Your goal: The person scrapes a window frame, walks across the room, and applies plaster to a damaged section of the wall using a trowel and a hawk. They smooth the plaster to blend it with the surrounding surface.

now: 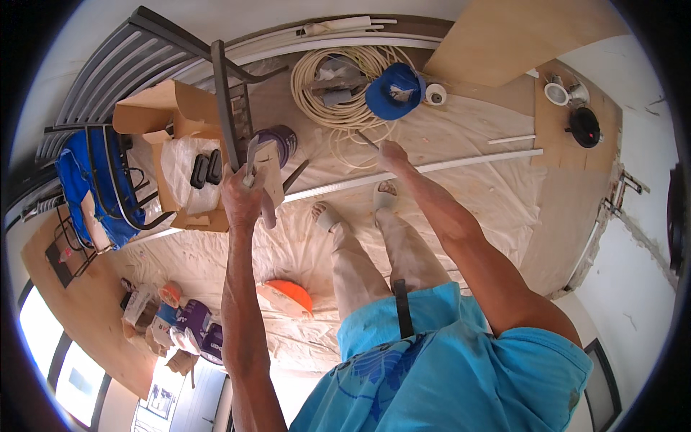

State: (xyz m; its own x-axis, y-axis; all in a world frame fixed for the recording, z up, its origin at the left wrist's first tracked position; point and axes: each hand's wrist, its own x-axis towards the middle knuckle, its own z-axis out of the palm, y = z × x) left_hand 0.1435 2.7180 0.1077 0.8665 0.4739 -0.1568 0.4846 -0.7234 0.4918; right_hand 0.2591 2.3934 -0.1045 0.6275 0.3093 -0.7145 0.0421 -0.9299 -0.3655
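1. Blue shirt (446, 367) fills the bottom of the view, closest to the camera, with pale trousers (381, 259) and two sandalled feet below it.
2. Left hand (241, 194) is raised in front, with its fingers (232, 180) wrapped tight around a flat metal tool (258, 169), maybe a trowel or scraper. A pale flat piece (272, 173) sits against the tool.
3. Right hand (392, 155) reaches forward and holds a thin dark rod (367, 140). Its fingers look closed on the rod, but they are small here and hard to see.
4. That metal tool looks stiff and hard, not very heavy, and its edge may be sharp. Holding it by the handle end looks like the safest way.
5. Down on the floor lies a white dust sheet (461, 187). A long white strip (432, 167) lies across it, just past the feet.
6. Farther off are a coil of white cable (309, 93), a blue cap (394, 90) and a purple paint tin (284, 140).
7. An open cardboard box (169, 115) stands on the left, near a grey metal chair (144, 57).
8. An orange and white thing (286, 297) lies by the left arm.
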